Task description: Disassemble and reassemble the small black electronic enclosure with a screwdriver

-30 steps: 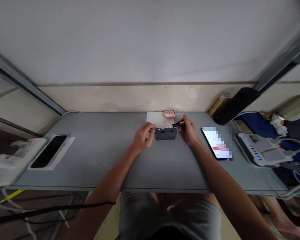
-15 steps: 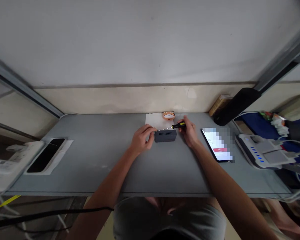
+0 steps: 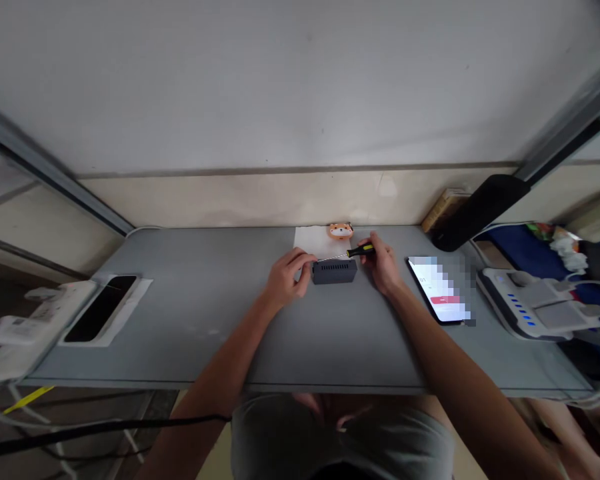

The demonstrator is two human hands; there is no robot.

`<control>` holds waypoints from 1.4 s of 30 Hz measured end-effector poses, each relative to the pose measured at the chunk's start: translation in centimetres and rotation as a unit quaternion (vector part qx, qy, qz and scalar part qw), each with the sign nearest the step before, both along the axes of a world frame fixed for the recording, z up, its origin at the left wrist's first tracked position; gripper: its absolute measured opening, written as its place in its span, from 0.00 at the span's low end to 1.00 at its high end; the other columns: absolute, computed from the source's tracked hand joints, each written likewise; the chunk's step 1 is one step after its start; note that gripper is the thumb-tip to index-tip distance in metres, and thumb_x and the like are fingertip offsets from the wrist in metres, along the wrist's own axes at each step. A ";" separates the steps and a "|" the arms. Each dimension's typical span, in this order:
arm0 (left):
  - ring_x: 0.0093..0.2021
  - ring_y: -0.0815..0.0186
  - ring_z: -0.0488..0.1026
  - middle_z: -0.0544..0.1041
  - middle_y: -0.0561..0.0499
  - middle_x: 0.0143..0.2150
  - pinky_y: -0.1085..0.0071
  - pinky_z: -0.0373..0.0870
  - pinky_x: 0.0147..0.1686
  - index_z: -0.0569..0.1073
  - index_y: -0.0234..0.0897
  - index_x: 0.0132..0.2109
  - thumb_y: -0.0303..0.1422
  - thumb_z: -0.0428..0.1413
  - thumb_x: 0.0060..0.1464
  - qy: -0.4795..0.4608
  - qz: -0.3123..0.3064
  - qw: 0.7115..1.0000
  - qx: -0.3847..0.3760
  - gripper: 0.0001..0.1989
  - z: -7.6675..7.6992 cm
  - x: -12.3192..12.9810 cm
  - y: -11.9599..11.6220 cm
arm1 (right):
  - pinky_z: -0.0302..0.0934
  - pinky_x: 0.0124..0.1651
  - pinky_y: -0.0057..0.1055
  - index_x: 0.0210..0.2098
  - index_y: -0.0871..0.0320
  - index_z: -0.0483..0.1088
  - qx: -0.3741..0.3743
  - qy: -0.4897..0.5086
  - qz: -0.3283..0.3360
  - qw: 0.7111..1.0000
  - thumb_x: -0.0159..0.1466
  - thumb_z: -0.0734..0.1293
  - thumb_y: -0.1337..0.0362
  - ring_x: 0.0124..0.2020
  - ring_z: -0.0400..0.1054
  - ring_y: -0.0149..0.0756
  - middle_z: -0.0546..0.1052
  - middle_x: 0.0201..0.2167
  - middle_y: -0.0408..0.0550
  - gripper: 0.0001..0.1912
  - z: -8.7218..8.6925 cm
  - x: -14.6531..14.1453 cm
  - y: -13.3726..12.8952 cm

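A dark grey slotted box (image 3: pixel 335 272) lies lengthwise on the desk in front of me. At its left end is my left hand (image 3: pixel 290 275), its fingers closed against the box's end and upper left corner, close to the screwdriver's tip. A screwdriver (image 3: pixel 360 251) with a black and yellow handle is in my right hand (image 3: pixel 383 262), which is closed around the handle's rear. The thin shaft runs almost level along the box's far top edge, pointing left. My left fingertips hide the tip and whatever it touches.
Behind the box are a white paper sheet (image 3: pixel 310 240) and an orange animal-faced item (image 3: pixel 341 231). To the right are a lit phone (image 3: pixel 437 287), a black cylinder (image 3: pixel 480 212) and a power strip (image 3: pixel 525 307). A dark phone (image 3: pixel 103 308) lies far left on the grey desk (image 3: pixel 190 320).
The whole view has shifted slightly, so everything sits a little further right. Both hands, the screwdriver and the box keep nearly the same positions relative to each other.
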State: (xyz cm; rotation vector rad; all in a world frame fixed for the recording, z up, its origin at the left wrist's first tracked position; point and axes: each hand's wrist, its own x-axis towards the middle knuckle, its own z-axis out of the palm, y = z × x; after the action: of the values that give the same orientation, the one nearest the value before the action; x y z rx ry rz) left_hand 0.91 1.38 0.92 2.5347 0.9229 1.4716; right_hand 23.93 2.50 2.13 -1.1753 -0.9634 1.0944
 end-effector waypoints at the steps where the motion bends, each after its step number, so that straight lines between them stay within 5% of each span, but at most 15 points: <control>1: 0.35 0.67 0.74 0.76 0.49 0.36 0.71 0.72 0.36 0.74 0.39 0.44 0.23 0.49 0.65 -0.001 -0.003 1.000 0.002 0.10 0.0 0.0 0.0 | 0.49 0.25 0.32 0.24 0.53 0.74 0.002 -0.002 0.001 1.000 0.52 0.68 0.28 0.19 0.57 0.32 0.65 0.14 0.40 0.33 0.0 0.0 0.0; 17: 0.36 0.65 0.74 0.76 0.47 0.38 0.69 0.74 0.38 0.75 0.38 0.41 0.23 0.50 0.60 0.087 0.011 0.995 0.044 0.11 0.2 -0.1 0.1 | 0.50 0.25 0.31 0.32 0.53 0.78 0.028 -0.076 0.003 0.997 0.55 0.67 0.31 0.20 0.56 0.30 0.72 0.20 0.41 0.31 -0.3 -0.5 -0.1; 22: 0.34 0.67 0.74 0.76 0.48 0.38 0.71 0.72 0.35 0.74 0.38 0.39 0.19 0.47 0.60 0.018 0.060 0.996 0.060 0.14 0.9 -1.7 0.7 | 0.62 0.37 0.33 0.34 0.53 0.80 0.049 -0.104 0.069 0.991 0.53 0.71 0.34 0.33 0.71 0.37 0.81 0.31 0.46 0.28 -0.4 -0.7 -0.3; 29: 0.29 0.68 0.72 0.73 0.51 0.30 0.72 0.69 0.30 0.73 0.39 0.32 0.19 0.48 0.60 -0.069 0.145 0.976 0.145 0.14 1.2 -3.5 1.5 | 0.65 0.42 0.36 0.37 0.51 0.83 0.028 -0.121 0.124 0.985 0.55 0.74 0.41 0.36 0.73 0.40 0.83 0.32 0.46 0.22 -1.2 -0.6 0.0; 42: 0.27 0.67 0.70 0.73 0.51 0.28 0.71 0.67 0.28 0.72 0.39 0.31 0.18 0.48 0.59 -0.037 0.112 0.974 0.192 0.14 1.3 -2.7 0.7 | 0.66 0.43 0.34 0.36 0.51 0.82 0.013 -0.080 0.126 0.989 0.54 0.74 0.39 0.38 0.76 0.38 0.84 0.40 0.47 0.23 -0.8 -0.7 -0.1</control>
State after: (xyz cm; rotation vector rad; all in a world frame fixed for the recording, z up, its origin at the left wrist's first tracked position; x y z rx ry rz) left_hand -1.75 2.11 2.26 2.6748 1.0288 1.9690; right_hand 23.22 2.43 1.33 -1.1544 -1.2738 1.1944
